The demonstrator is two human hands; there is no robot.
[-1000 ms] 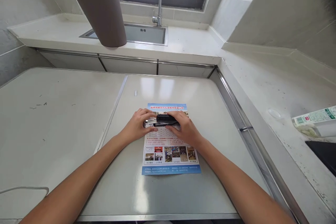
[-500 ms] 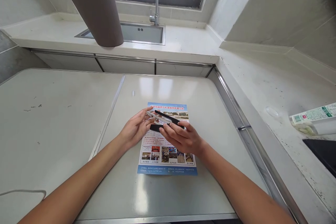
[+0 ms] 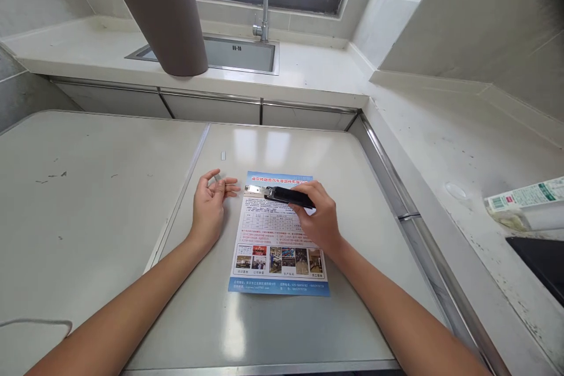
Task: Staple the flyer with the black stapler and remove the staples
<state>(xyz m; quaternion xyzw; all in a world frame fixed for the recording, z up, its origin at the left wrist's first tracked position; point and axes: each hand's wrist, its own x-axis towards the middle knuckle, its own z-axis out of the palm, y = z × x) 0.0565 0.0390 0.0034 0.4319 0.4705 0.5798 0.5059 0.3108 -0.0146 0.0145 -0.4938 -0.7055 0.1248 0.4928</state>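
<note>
A black stapler (image 3: 288, 195) is in my right hand (image 3: 319, 211), held by its rear part over the printed flyer (image 3: 282, 226). Its silvery metal front end points left. My left hand (image 3: 210, 202) is just left of the flyer, apart from the stapler. Its thumb and index finger pinch a small silvery strip (image 3: 217, 177) that looks like a strip of staples, partly hidden by the fingers. Beyond that hand, a small pale piece (image 3: 223, 155) lies on the table (image 3: 352, 329).
A brown bin (image 3: 174, 23) stands on the counter by the sink (image 3: 242, 56) and tap (image 3: 265, 0). On the right counter are a clear round lid-like piece (image 3: 456, 190), a green-and-white package (image 3: 526, 195) and a black item. A cable (image 3: 39, 322) lies at the lower left.
My left hand has drawn back left from the stapler, with the small strip between its fingers. The stapler, spread apart before, now appears folded together and turned in my right hand.
</note>
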